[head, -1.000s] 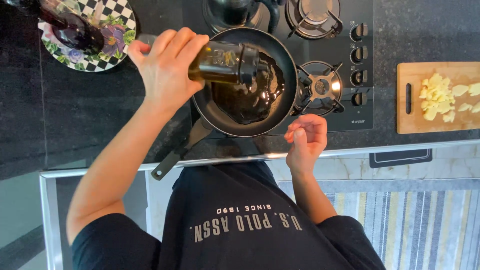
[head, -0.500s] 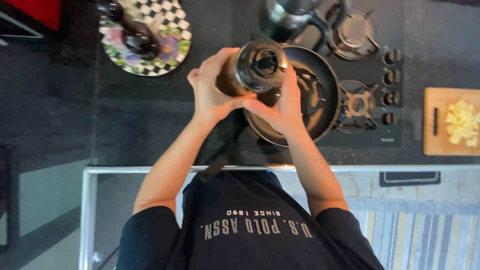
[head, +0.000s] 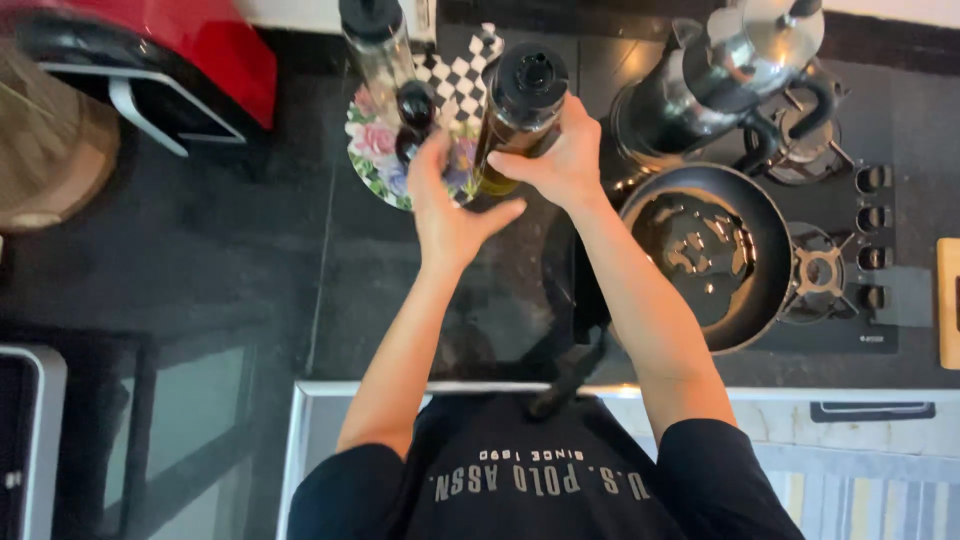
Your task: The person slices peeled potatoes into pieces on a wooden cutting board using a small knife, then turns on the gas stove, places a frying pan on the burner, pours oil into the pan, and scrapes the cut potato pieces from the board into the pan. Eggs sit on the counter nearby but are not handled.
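My right hand [head: 562,152] grips a dark olive-coloured oil bottle [head: 512,118] with a black cap, holding it upright over the right edge of a flowered, checkered plate [head: 378,165]. My left hand [head: 450,205] is just below and left of the bottle's base, fingers spread and blurred, holding nothing. On the plate stand a tall clear bottle [head: 375,45] with a black cap and a small dark bottle [head: 415,108]. A black frying pan [head: 770,270] with patches of oil in it sits on the hob to the right.
A steel and black kettle [head: 735,65] stands behind the pan on the gas hob [head: 850,270]. The pan's handle [head: 570,380] points at my body. A red appliance [head: 175,55] is at the back left, and a wooden board's edge [head: 948,300] shows at the far right.
The bottle has gone from pouring over the pan to upright, capped, and carried left to the plate. My right hand now holds it and my left hand has let go.
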